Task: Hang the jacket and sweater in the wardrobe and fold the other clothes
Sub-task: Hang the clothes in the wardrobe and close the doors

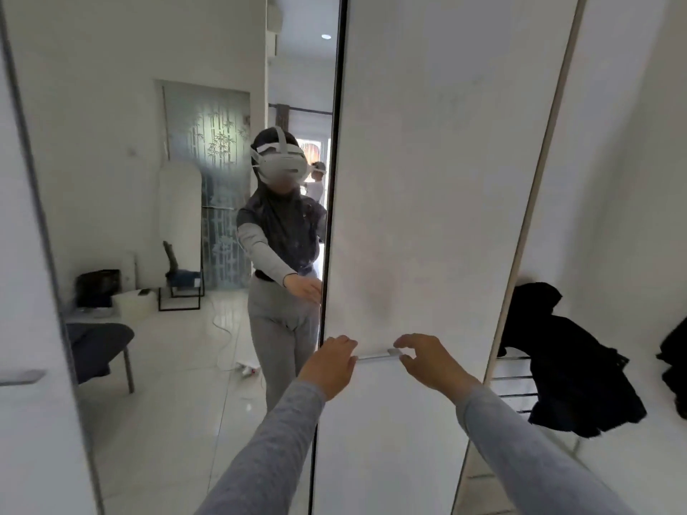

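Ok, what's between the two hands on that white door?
The door's slim horizontal handle: it spans the gap from the left hand to the right hand, on the white door. Nothing else there, in the head view.

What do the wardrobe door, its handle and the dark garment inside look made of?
Door: white board, probably laminate or paint; flat, matte, no grain. Handle: likely metal, pale satin sheen on a slim bar. Garment: black soft cloth, matte, hanging in loose folds; fibre unclear.
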The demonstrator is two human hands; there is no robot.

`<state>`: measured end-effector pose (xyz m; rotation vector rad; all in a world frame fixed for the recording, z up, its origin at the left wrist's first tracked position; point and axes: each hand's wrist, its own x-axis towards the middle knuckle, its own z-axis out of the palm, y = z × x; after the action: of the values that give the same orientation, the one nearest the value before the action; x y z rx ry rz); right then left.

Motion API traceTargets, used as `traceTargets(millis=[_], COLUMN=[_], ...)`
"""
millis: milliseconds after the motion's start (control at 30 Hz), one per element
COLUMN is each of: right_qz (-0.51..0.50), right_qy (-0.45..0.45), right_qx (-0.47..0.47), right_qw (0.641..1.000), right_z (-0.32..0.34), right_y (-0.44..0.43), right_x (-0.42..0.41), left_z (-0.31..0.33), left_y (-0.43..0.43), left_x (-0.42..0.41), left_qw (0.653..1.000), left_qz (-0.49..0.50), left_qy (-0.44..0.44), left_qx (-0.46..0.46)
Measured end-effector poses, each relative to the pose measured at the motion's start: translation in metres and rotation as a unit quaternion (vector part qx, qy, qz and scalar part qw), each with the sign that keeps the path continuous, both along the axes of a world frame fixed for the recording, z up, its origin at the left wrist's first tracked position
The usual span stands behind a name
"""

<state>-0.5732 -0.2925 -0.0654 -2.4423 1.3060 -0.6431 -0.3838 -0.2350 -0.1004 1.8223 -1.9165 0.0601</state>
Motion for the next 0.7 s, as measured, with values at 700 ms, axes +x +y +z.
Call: traceTargets(millis=[700], right_qz=[0.043], right_qy=[-0.081], right_qx=[-0.055], right_qw=[0.994], right_z=[-0.088], right_y=[-0.082], right_x=[0.027], left_z=[-0.068], left_y=[-0.06], left_x=[-0.02], left_qw=[0.988], left_qz=[0.081], left_qy=[-0.024], left_qx=[-0.133])
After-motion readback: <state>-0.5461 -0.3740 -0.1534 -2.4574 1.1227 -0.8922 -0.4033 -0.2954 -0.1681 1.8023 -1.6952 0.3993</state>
